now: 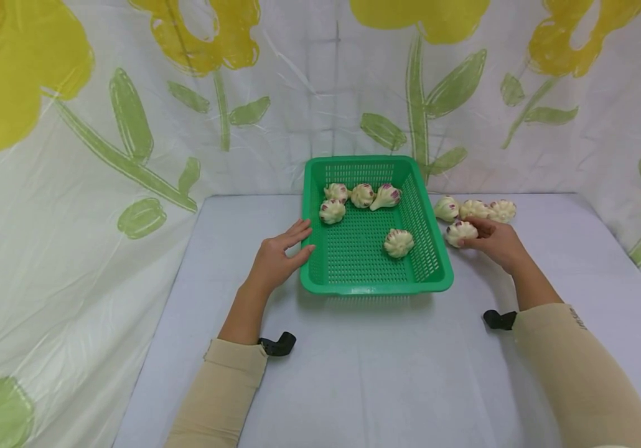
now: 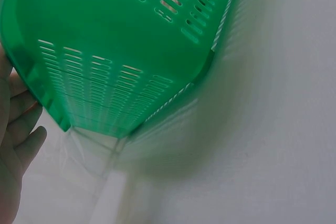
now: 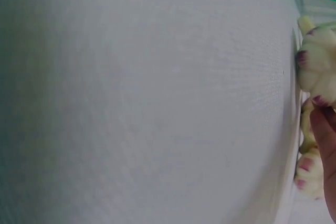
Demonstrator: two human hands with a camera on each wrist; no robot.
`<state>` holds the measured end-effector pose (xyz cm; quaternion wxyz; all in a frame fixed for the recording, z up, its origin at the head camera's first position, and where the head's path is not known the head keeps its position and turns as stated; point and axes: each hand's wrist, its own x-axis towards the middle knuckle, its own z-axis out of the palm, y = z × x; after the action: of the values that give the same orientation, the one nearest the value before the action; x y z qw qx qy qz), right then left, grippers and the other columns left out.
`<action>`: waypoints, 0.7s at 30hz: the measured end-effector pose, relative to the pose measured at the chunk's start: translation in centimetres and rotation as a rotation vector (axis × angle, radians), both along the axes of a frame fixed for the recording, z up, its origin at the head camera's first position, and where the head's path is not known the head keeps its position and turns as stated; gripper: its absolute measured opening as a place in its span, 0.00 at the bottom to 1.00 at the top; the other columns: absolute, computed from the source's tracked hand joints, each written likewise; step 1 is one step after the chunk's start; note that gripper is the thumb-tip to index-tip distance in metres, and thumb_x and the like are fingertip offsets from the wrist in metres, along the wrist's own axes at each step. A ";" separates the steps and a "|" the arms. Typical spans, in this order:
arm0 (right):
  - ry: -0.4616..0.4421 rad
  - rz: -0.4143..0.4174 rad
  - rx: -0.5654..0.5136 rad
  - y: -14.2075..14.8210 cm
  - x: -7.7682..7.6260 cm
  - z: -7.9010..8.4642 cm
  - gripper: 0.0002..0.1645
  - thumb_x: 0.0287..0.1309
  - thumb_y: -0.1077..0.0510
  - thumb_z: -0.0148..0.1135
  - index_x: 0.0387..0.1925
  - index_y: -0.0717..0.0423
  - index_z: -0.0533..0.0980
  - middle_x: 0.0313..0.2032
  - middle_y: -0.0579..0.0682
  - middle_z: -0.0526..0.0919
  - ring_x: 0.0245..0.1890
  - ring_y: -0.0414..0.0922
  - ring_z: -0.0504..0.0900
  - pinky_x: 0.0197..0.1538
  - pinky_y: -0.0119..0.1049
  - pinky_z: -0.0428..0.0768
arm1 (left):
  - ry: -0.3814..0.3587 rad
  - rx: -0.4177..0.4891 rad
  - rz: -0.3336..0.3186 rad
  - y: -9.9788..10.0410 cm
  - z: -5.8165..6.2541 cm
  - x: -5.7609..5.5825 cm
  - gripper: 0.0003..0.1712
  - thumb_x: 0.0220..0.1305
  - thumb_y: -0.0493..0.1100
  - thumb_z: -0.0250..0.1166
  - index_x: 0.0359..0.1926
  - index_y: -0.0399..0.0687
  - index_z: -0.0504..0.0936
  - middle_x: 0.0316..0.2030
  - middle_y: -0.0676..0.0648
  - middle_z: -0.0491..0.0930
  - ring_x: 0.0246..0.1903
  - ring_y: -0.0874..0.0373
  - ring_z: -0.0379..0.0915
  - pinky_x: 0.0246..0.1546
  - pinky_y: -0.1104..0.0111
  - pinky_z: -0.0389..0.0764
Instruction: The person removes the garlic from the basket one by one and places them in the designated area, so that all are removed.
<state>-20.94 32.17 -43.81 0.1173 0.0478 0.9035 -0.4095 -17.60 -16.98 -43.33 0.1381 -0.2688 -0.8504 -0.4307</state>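
A garlic bulb (image 1: 459, 233) with purple-tinged tips is pinched between the thumb and fingers of my right hand (image 1: 496, 244), just right of the green plastic basket (image 1: 376, 289). In the right wrist view the thumb (image 3: 324, 140) presses against that bulb (image 3: 317, 66). My left hand (image 1: 278, 258) rests on the basket's left rim, its fingers extended; the left wrist view shows fingers (image 2: 23, 124) along the rim's outer side. Inside the basket, several garlic bulbs (image 1: 362, 195) cluster toward the back left, and one bulb (image 1: 398, 243) lies apart at the right.
Three more garlic bulbs (image 1: 474, 209) stand in a row on the table behind the pinched one. The white-covered table (image 1: 365, 373) meets a plastic sheet (image 1: 276, 137) printed with yellow flowers. Black wrist cameras (image 1: 278, 344) sit at both sleeve cuffs.
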 end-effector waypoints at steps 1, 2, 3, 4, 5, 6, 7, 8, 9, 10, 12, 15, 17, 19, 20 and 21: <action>0.002 0.000 0.004 0.0 0.0 0.0 0.59 0.49 0.32 0.70 0.75 0.50 0.58 0.73 0.59 0.60 0.72 0.61 0.61 0.67 0.60 0.67 | -0.001 0.001 0.000 0.0 0.0 0.0 0.26 0.65 0.45 0.68 0.61 0.41 0.79 0.65 0.50 0.73 0.68 0.57 0.66 0.63 0.56 0.73; 0.004 0.000 0.008 0.0 0.0 0.0 0.58 0.49 0.32 0.70 0.75 0.50 0.58 0.73 0.59 0.60 0.72 0.61 0.61 0.67 0.61 0.67 | -0.003 0.001 0.001 0.0 0.0 0.0 0.26 0.65 0.45 0.68 0.61 0.41 0.79 0.65 0.50 0.73 0.68 0.57 0.66 0.63 0.56 0.73; 0.006 -0.001 0.011 0.0 0.0 0.1 0.58 0.49 0.32 0.70 0.75 0.49 0.58 0.73 0.59 0.60 0.72 0.61 0.60 0.67 0.61 0.66 | -0.006 0.000 0.002 0.0 0.0 0.0 0.26 0.65 0.45 0.68 0.62 0.42 0.78 0.65 0.50 0.73 0.68 0.57 0.66 0.63 0.56 0.73; 0.007 -0.002 0.013 -0.1 0.0 0.1 0.58 0.49 0.32 0.70 0.75 0.49 0.58 0.74 0.59 0.60 0.72 0.62 0.60 0.67 0.61 0.66 | -0.008 0.000 0.003 0.0 0.0 0.0 0.26 0.65 0.45 0.68 0.62 0.43 0.78 0.65 0.51 0.73 0.68 0.58 0.66 0.63 0.57 0.73; 0.009 -0.004 0.015 -0.1 0.0 0.1 0.57 0.50 0.32 0.70 0.75 0.49 0.58 0.74 0.59 0.60 0.72 0.62 0.60 0.67 0.61 0.66 | -0.009 0.002 0.003 0.0 0.0 0.1 0.26 0.65 0.45 0.68 0.62 0.43 0.78 0.65 0.51 0.73 0.68 0.58 0.66 0.63 0.57 0.73; 0.010 -0.006 0.014 -0.1 0.1 0.1 0.57 0.50 0.32 0.70 0.75 0.50 0.58 0.74 0.59 0.60 0.72 0.62 0.59 0.68 0.62 0.65 | -0.011 0.002 0.004 0.0 0.0 0.1 0.26 0.64 0.45 0.68 0.62 0.44 0.78 0.65 0.51 0.73 0.68 0.58 0.66 0.63 0.57 0.73; 0.012 -0.008 0.014 -0.1 0.1 0.0 0.57 0.50 0.32 0.70 0.75 0.50 0.59 0.74 0.59 0.60 0.72 0.62 0.59 0.68 0.62 0.65 | -0.012 0.003 0.004 0.0 0.0 0.1 0.26 0.64 0.45 0.68 0.62 0.43 0.78 0.65 0.51 0.73 0.68 0.58 0.66 0.63 0.57 0.73; 0.015 -0.011 0.013 -0.1 0.1 0.0 0.57 0.50 0.32 0.70 0.75 0.50 0.59 0.74 0.59 0.60 0.72 0.62 0.59 0.67 0.62 0.65 | -0.013 0.003 0.005 0.0 0.0 0.1 0.26 0.64 0.45 0.68 0.62 0.43 0.78 0.65 0.51 0.73 0.68 0.58 0.66 0.63 0.57 0.73; 0.018 -0.013 0.012 -0.1 0.1 0.0 0.57 0.50 0.33 0.70 0.75 0.50 0.59 0.73 0.60 0.60 0.72 0.62 0.59 0.67 0.61 0.65 | -0.013 0.003 0.006 0.0 -0.1 0.1 0.26 0.64 0.45 0.68 0.62 0.43 0.78 0.65 0.51 0.73 0.68 0.58 0.66 0.64 0.57 0.73; 0.021 -0.014 0.011 -0.1 0.1 -0.1 0.56 0.50 0.33 0.70 0.75 0.51 0.59 0.73 0.60 0.60 0.71 0.62 0.60 0.67 0.61 0.65 | -0.012 0.003 0.006 0.0 -0.1 0.1 0.26 0.64 0.45 0.68 0.62 0.42 0.78 0.65 0.51 0.73 0.68 0.58 0.66 0.63 0.57 0.73; 0.028 -0.017 0.011 -0.2 0.0 -0.1 0.56 0.51 0.33 0.70 0.75 0.51 0.59 0.73 0.60 0.60 0.71 0.62 0.60 0.67 0.61 0.66 | -0.014 0.001 0.008 0.0 -0.2 0.1 0.26 0.65 0.45 0.68 0.62 0.42 0.79 0.65 0.51 0.73 0.68 0.59 0.66 0.63 0.57 0.73; 0.040 -0.018 0.016 -0.1 0.0 -0.3 0.56 0.51 0.32 0.69 0.75 0.51 0.59 0.73 0.60 0.61 0.70 0.61 0.61 0.67 0.61 0.66 | -0.011 0.006 0.004 0.0 -0.2 0.1 0.25 0.65 0.45 0.67 0.61 0.42 0.79 0.65 0.51 0.73 0.67 0.59 0.67 0.63 0.57 0.74; 0.045 -0.019 0.019 -0.2 0.1 -0.2 0.56 0.51 0.32 0.69 0.74 0.51 0.60 0.73 0.60 0.61 0.70 0.61 0.62 0.66 0.61 0.66 | -0.011 0.010 0.002 0.0 -0.1 0.1 0.25 0.65 0.45 0.67 0.61 0.42 0.79 0.65 0.52 0.73 0.67 0.59 0.66 0.63 0.57 0.74; 0.047 -0.022 0.019 -0.2 0.1 -0.2 0.56 0.51 0.31 0.69 0.74 0.50 0.60 0.72 0.60 0.62 0.69 0.61 0.62 0.66 0.60 0.67 | -0.010 0.013 -0.002 0.0 -0.1 0.1 0.26 0.65 0.45 0.67 0.61 0.41 0.79 0.65 0.51 0.74 0.68 0.58 0.66 0.63 0.56 0.74; 0.046 -0.024 0.016 -0.2 0.1 -0.2 0.56 0.51 0.31 0.69 0.74 0.50 0.60 0.72 0.60 0.62 0.69 0.61 0.62 0.66 0.60 0.67 | -0.012 0.013 -0.003 0.0 -0.1 0.1 0.26 0.65 0.45 0.67 0.61 0.40 0.79 0.65 0.51 0.74 0.68 0.58 0.66 0.63 0.56 0.73; 0.045 -0.026 0.015 -0.2 0.2 -0.2 0.56 0.51 0.31 0.69 0.74 0.49 0.60 0.72 0.60 0.62 0.69 0.61 0.62 0.66 0.60 0.67 | -0.013 0.011 -0.001 0.0 -0.1 0.1 0.26 0.65 0.45 0.67 0.61 0.40 0.79 0.65 0.51 0.73 0.68 0.58 0.66 0.63 0.57 0.73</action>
<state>-20.78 31.94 -43.97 0.0912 0.0514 0.9082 -0.4052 -17.55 -17.01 -43.42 0.1337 -0.2658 -0.8487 -0.4372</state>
